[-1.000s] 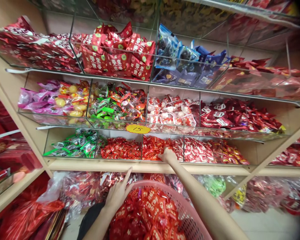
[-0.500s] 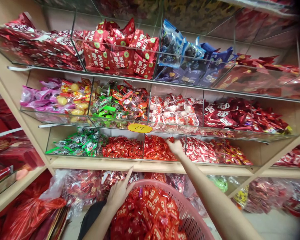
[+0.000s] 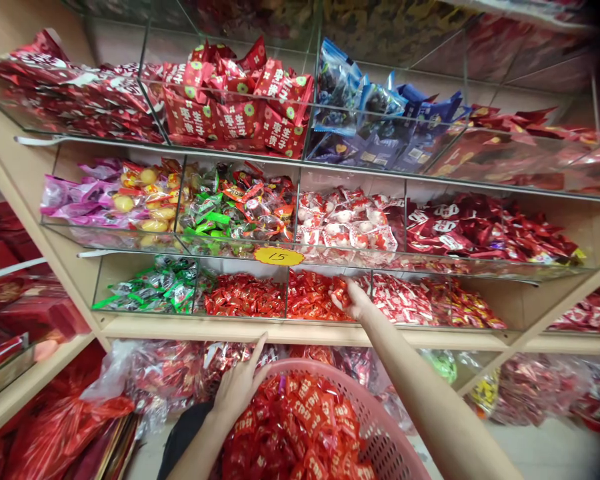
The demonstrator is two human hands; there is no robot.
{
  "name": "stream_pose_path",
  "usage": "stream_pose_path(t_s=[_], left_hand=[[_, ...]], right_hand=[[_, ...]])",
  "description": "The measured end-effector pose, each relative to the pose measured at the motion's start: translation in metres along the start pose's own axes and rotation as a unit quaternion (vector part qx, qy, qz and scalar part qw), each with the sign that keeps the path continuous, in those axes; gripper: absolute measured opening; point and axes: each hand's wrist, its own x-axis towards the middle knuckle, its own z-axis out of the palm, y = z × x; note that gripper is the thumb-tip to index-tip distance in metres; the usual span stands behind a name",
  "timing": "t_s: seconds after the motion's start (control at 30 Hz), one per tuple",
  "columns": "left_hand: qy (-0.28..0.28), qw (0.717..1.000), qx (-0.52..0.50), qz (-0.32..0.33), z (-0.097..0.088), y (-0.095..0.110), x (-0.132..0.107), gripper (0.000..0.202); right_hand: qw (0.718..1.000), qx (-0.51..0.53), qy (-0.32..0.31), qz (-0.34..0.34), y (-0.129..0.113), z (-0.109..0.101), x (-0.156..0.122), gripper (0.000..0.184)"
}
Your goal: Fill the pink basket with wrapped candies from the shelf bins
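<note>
My left hand (image 3: 239, 385) grips the rim of a pink perforated basket (image 3: 383, 437) heaped with small red wrapped candies (image 3: 293, 427). My right hand (image 3: 354, 301) reaches into a clear bin on the lowest glass shelf and is closed on a few red wrapped candies (image 3: 340, 295). That bin (image 3: 313, 297) holds the same red candies. A yellow oval price tag reading 15 (image 3: 279, 256) sticks on the glass just above.
Glass-fronted shelves hold bins of wrapped sweets: green ones (image 3: 155, 287) at lower left, white-and-red ones (image 3: 405, 300) to the right, blue packs (image 3: 380, 127) higher up. Plastic bags of red candy (image 3: 170, 373) lie below the wooden shelf edge (image 3: 180, 328).
My right hand moved from the bin's front edge deeper and to the right among the red candies, then closed on a few. The left hand stayed on the basket rim.
</note>
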Motion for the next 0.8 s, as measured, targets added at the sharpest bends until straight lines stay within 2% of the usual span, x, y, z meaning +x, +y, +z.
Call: stream_pose_path(t_s=[0.13,0.23,0.3,0.37,0.43,0.5,0.57,0.63,0.8], left_hand=[[0.001,1.000,0.001,-0.003,0.000,0.000,0.000,0.059],[0.002,1.000,0.005,0.003,0.000,-0.001,0.001,0.058],[0.008,1.000,0.008,0.009,0.002,-0.002,0.001,0.058],[0.012,1.000,0.006,0.013,0.004,-0.003,0.002,0.058],[0.015,1.000,0.004,0.014,0.007,-0.004,0.002,0.059],[0.016,1.000,0.006,0.012,0.007,-0.003,0.002,0.060],[0.010,1.000,0.008,0.007,0.006,-0.002,0.001,0.061],[-0.001,1.000,0.010,0.002,0.004,-0.001,0.001,0.061],[0.005,1.000,0.017,0.013,0.002,-0.001,0.001,0.061]], right_hand=[[0.997,0.047,-0.041,0.036,-0.004,0.001,-0.004,0.020],[0.992,0.066,-0.084,0.062,-0.009,0.003,-0.019,0.023],[0.986,0.078,-0.129,0.074,-0.008,0.006,-0.037,0.023],[0.971,0.094,-0.203,0.085,-0.002,0.009,-0.059,0.022],[0.951,0.100,-0.275,0.102,0.010,0.011,-0.084,0.023],[0.934,0.090,-0.317,0.137,0.027,0.012,-0.106,0.026],[0.928,0.083,-0.328,0.158,0.045,0.011,-0.122,0.027],[0.934,0.055,-0.312,0.165,0.061,0.005,-0.133,0.027],[0.938,-0.094,-0.271,0.192,0.088,-0.024,-0.152,0.034]])
